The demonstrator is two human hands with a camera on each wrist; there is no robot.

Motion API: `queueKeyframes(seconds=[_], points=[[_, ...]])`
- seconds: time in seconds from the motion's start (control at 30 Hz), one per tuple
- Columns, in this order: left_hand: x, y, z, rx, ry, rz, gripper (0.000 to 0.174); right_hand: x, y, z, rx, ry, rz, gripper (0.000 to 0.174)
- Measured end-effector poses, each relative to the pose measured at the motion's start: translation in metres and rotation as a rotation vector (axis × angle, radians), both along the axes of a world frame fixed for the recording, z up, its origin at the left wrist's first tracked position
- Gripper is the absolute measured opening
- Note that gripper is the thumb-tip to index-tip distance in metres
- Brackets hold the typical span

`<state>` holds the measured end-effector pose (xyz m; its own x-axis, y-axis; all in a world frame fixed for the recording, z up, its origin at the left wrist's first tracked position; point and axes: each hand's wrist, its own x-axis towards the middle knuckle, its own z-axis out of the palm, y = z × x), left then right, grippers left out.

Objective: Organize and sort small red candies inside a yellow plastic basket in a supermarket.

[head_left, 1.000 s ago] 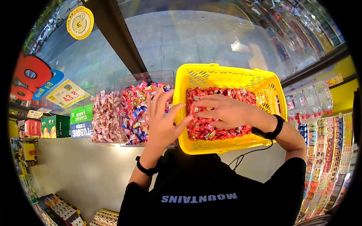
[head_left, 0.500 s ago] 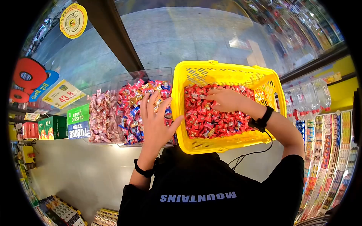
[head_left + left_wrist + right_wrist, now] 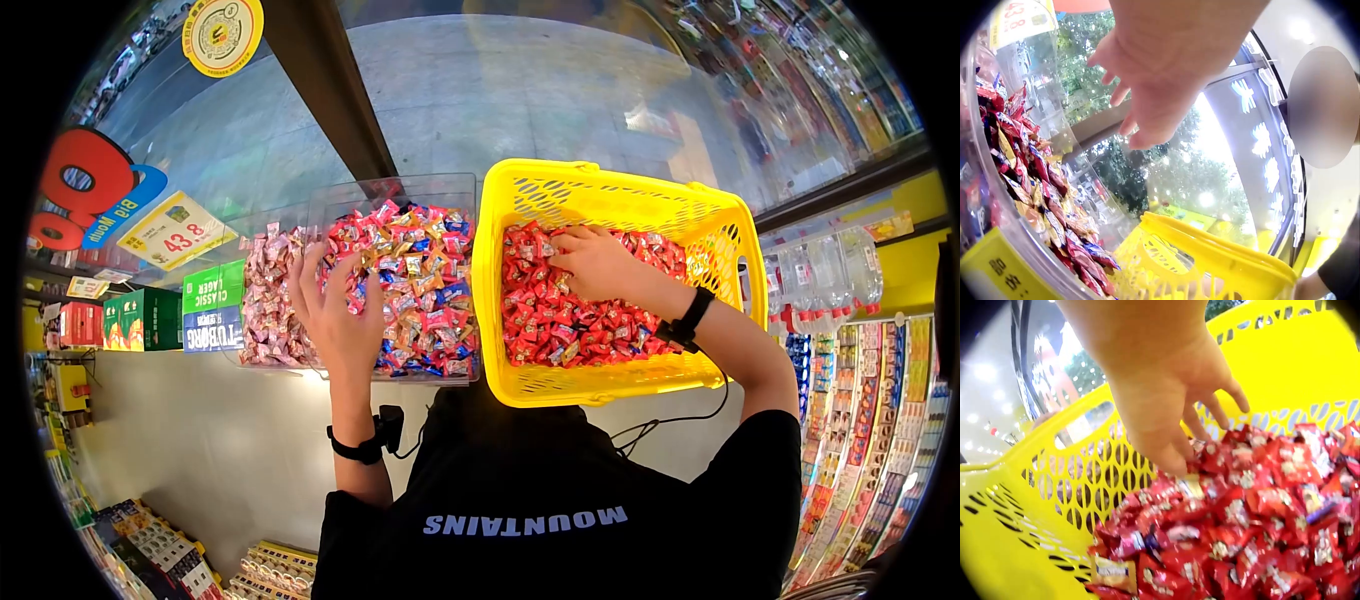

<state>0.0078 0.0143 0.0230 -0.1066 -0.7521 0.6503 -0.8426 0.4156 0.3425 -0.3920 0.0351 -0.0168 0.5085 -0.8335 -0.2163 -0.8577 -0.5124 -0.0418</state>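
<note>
My left hand [image 3: 340,312] hovers over the clear bins, fingers spread and loosely bent, with nothing in it. Under and beside it lie pale pink wrapped candies [image 3: 268,300] in one bin and mixed red, blue and gold candies [image 3: 425,270] in the other. Inside the yellow basket [image 3: 620,388], my right hand [image 3: 598,266] reaches down onto a heap of red wrapped candies [image 3: 570,325]. The right wrist view shows its thumb and forefinger close together, pinching a yellowish wrapped candy [image 3: 1191,487], while the other fingers spread above the heap.
Left of the bins stand a green and blue beer carton [image 3: 213,305] and a price sign [image 3: 177,230]. Plastic bottles [image 3: 825,270] are right of the basket. A window [image 3: 520,90] runs behind. A black cable [image 3: 650,425] hangs from the right wrist.
My left hand has moved left from beside the basket rim to over the bins. My right hand moved from the basket's left side toward its back and lowered its fingers onto the candies.
</note>
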Motion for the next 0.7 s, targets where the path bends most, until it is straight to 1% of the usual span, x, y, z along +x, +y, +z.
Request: queueKeyframes(seconds=[0.07,0.1,0.2,0.3,0.37,0.4,0.47,0.5,0.53,0.6,0.63,0.7], points=[[-0.004,0.003,0.004,0.054,0.052,-0.090,0.033,0.008,-0.001,0.040,-0.017,-0.153,-0.021,0.044],[-0.007,0.004,0.005,0.077,0.072,-0.136,0.033,0.015,0.002,0.063,-0.120,-0.179,0.017,0.041],[-0.024,0.009,0.015,0.114,0.101,-0.286,0.035,0.041,0.016,0.113,-0.193,-0.364,0.128,0.045],[-0.049,0.022,0.035,0.161,0.127,-0.469,0.032,0.068,0.032,0.131,-0.293,-0.397,0.319,0.044],[-0.062,0.029,0.040,0.192,0.134,-0.577,0.028,0.079,0.040,0.134,-0.275,-0.355,0.388,0.043],[-0.063,0.028,0.038,0.183,0.113,-0.563,0.025,0.082,0.042,0.134,-0.267,-0.335,0.422,0.042],[-0.064,0.028,0.029,0.166,0.070,-0.531,0.020,0.080,0.039,0.126,-0.260,-0.385,0.385,0.042],[-0.062,0.026,0.028,0.167,0.088,-0.504,0.016,0.075,0.033,0.123,-0.244,-0.412,0.366,0.043],[-0.057,0.023,0.025,0.149,0.086,-0.449,0.016,0.069,0.027,0.119,-0.228,-0.438,0.346,0.043],[-0.041,0.014,0.011,0.114,0.083,-0.342,0.016,0.048,0.013,0.089,-0.138,-0.407,0.199,0.048],[-0.032,0.010,0.005,0.116,0.051,-0.267,0.019,0.037,0.009,0.069,-0.092,-0.393,0.124,0.051],[-0.017,0.002,-0.017,0.149,-0.060,-0.179,0.021,0.016,0.002,0.029,-0.053,-0.317,0.099,0.057]])
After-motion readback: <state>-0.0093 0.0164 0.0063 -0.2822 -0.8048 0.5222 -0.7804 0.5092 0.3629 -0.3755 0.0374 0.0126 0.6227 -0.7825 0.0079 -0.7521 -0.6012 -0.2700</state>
